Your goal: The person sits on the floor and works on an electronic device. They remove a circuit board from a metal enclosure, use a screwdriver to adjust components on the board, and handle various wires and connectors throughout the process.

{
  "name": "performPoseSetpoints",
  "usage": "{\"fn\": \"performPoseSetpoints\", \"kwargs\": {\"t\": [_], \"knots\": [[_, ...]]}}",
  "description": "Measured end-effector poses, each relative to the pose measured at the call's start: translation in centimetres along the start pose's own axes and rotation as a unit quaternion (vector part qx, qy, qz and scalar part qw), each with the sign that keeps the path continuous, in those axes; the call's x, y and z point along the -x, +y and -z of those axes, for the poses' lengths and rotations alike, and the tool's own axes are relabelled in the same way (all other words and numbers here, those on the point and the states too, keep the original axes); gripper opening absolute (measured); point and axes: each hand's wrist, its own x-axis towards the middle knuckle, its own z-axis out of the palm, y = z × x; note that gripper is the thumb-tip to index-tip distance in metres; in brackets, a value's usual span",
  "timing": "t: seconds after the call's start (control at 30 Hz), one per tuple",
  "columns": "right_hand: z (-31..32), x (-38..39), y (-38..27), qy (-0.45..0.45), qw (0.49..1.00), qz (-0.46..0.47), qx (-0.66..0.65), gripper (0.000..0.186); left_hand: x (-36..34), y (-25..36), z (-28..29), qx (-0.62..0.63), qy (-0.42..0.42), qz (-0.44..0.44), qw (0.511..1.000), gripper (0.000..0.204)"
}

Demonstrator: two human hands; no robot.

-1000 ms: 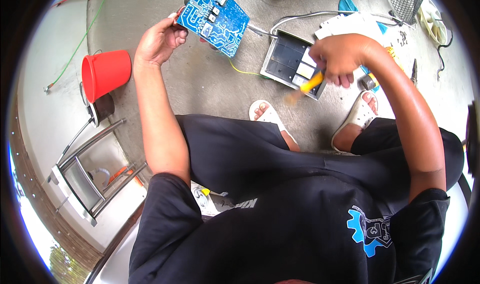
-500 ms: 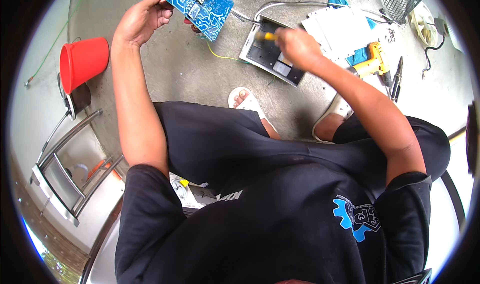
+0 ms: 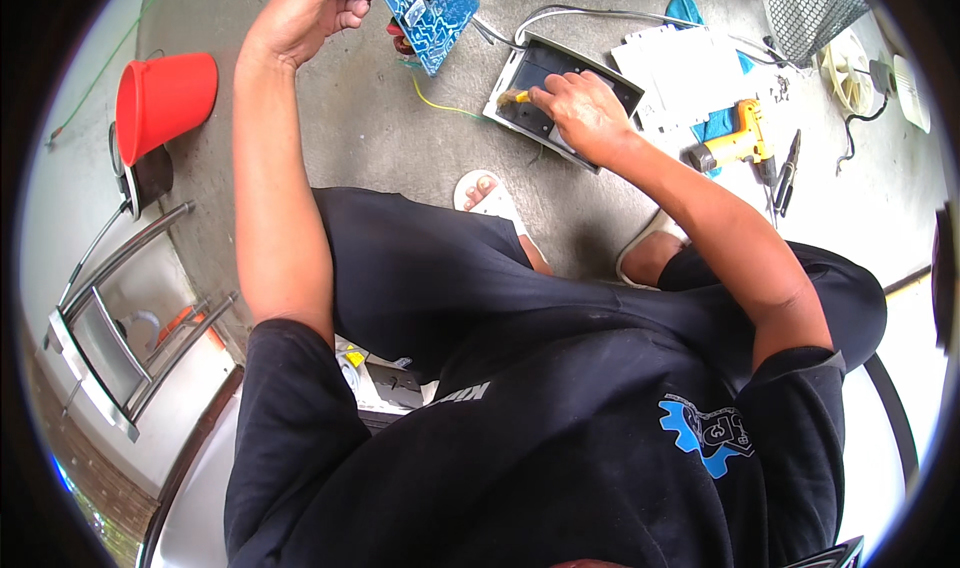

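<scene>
Black-floored, the case (image 3: 545, 61) lies under a brush (image 3: 515, 97) the right grip (image 3: 582, 113) clamps; the left grip (image 3: 306, 16) clamps a circuit board (image 3: 437, 16).

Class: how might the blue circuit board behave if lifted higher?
The blue circuit board is probably stiff: it looks flat though the left hand grips only near one edge. Its exposed traces and parts suggest fragility. Moved away, it might tug the yellow wire trailing toward the open case.
</scene>
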Motion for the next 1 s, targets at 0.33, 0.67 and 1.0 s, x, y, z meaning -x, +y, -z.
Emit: {"fn": "performPoseSetpoints", "kwargs": {"t": [0.33,0.67,1.0], "knots": [[-0.2,-0.2,1.0,-0.069,0.985,0.145,-0.058,0.030,0.3,0.1,-1.2,-0.021,0.024,-0.003,0.999,0.031],[0.3,-0.7,1.4,-0.036,0.997,0.047,0.042,0.023,0.2,0.0,-1.5,-0.028,0.021,0.003,0.999,0.033],[-0.5,-1.7,1.0,-0.050,0.995,0.083,-0.034,0.032,0.0,0.2,-1.9,-0.043,0.016,-0.002,0.999,0.034]]}}
